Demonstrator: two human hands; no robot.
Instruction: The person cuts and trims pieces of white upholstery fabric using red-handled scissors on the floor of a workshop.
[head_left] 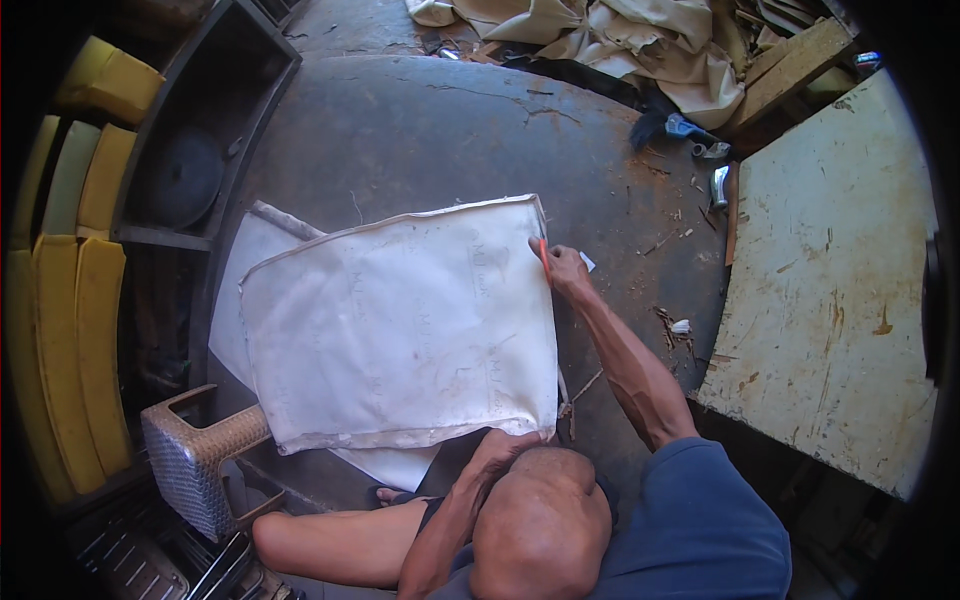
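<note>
A white sheet of material [400, 320] with faint handwritten marks and folded, frayed edges lies on the dark ground, over another white piece [228, 300]. My right hand [565, 262] is closed on an orange tool [544, 258] at the sheet's upper right edge; what kind of tool is unclear. My left hand [505, 445] is at the sheet's lower right corner, fingers curled onto the edge and partly hidden. A bent, bare knee [540, 520] rises just below it.
Yellow foam pieces [80, 350] and a dark metal frame [180, 160] line the left, with a woven-covered frame [200, 470] lower down. A pale board [810, 290] stands right. Crumpled beige fabric [640, 50], a blue-handled brush [680, 128] and scraps lie at the back.
</note>
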